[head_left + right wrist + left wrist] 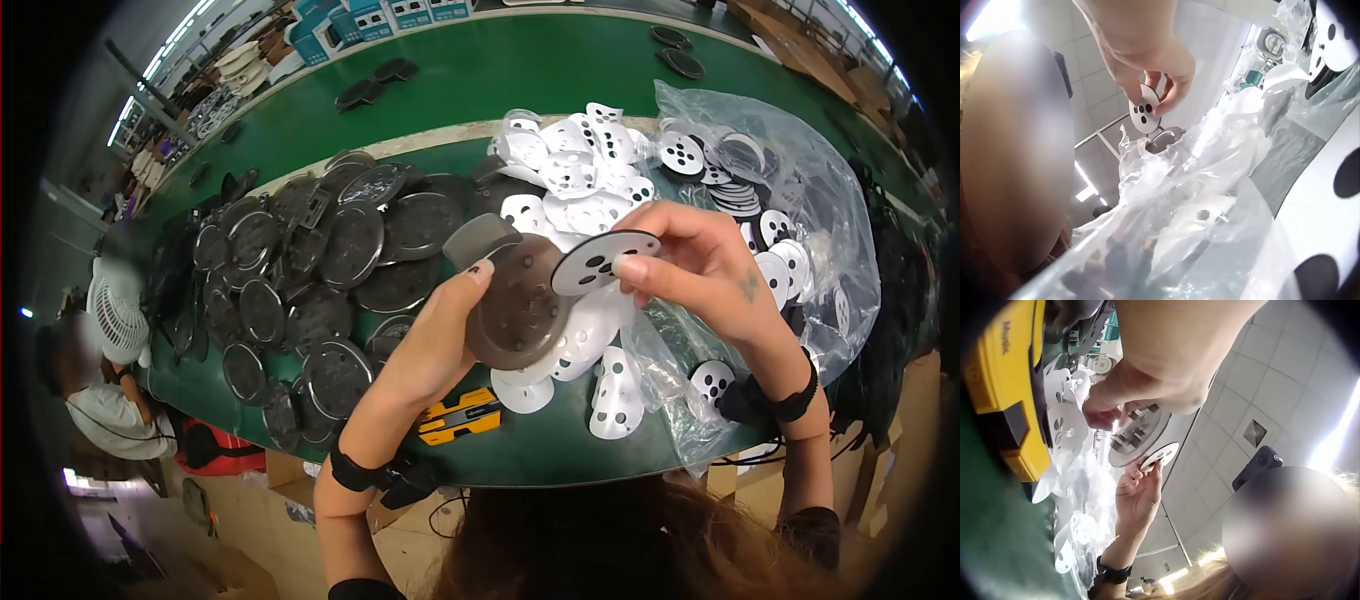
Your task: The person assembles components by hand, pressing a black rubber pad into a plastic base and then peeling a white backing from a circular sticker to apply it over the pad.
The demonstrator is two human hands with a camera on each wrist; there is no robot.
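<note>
My left hand [425, 335] grips a dark, see-through round plastic cover [515, 318] with a tab at its top and small posts on its face. Between thumb and fingers, my right hand [708, 262] pinches a white disc [588, 266] with a dark edge and several black holes. The disc is tilted at the cover's upper right and overlaps it in the head view. In the right wrist view, the pinched disc [1144, 112] hangs below the fingertips. From the left wrist, the cover's posts [1129, 439] show beside the disc [1163, 456].
Dark round covers [340, 240] are heaped at left. Perforated white sheets [575, 170] lie behind and under the hands. A clear plastic bag [830, 200] with more discs [683, 154] is at right. A yellow-and-black tool [460, 417] lies near the table's front edge. Someone sits at far left.
</note>
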